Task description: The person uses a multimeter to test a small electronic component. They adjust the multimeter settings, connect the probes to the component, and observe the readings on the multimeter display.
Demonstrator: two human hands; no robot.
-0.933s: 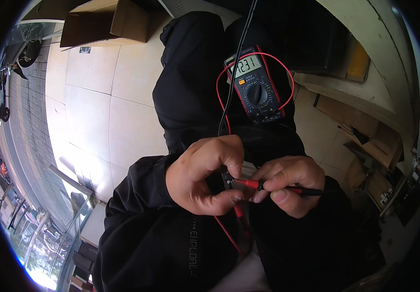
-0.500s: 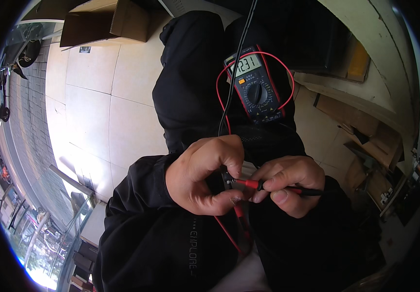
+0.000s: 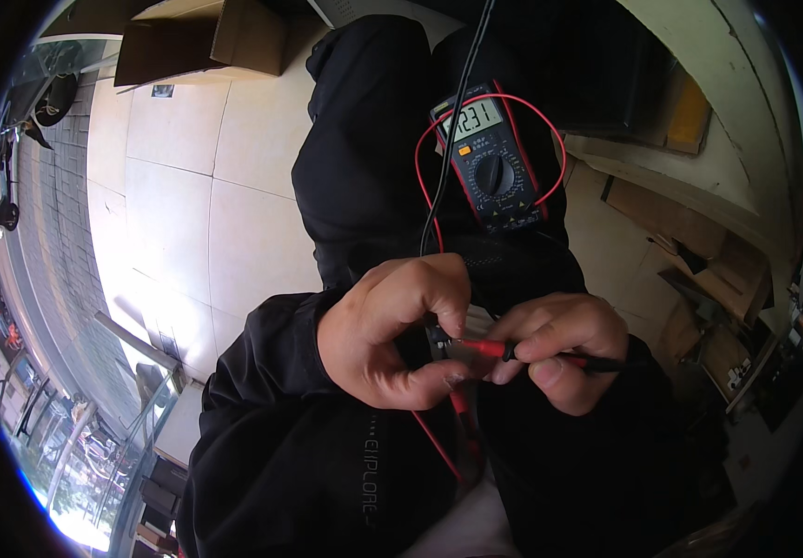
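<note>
While light tiled floor (image 3: 173,209) fills much of the left side, the person's dark trousers (image 3: 355,167) take the centre, knees toward the top. Open cardboard box (image 3: 248,42) on the floor, upper left. More cardboard (image 3: 680,219) on the right side.

Left hand (image 3: 378,335): curled into a C, fingertips grasping a small dark piece, which is partly hidden. Right hand (image 3: 569,349): closed around a red-and-black probe, thumb and fingers pinching it, tip pointing left. Hands side by side over the lap, near each other.

Meter (image 3: 489,158) lies face up on the right thigh, above the hands, tilted a bit, screen (image 3: 477,118) lit with digits. Red wire (image 3: 563,153) loops over and around it; black cable (image 3: 463,88) runs down from the top edge, across the meter's left side, toward the left hand. Probe (image 3: 487,348) sits between the hands, its tip at the dark piece (image 3: 437,337); too small to tell if they touch. Smallest: round dial (image 3: 494,175) mid-meter, orange button (image 3: 464,150) just below the screen.
</note>
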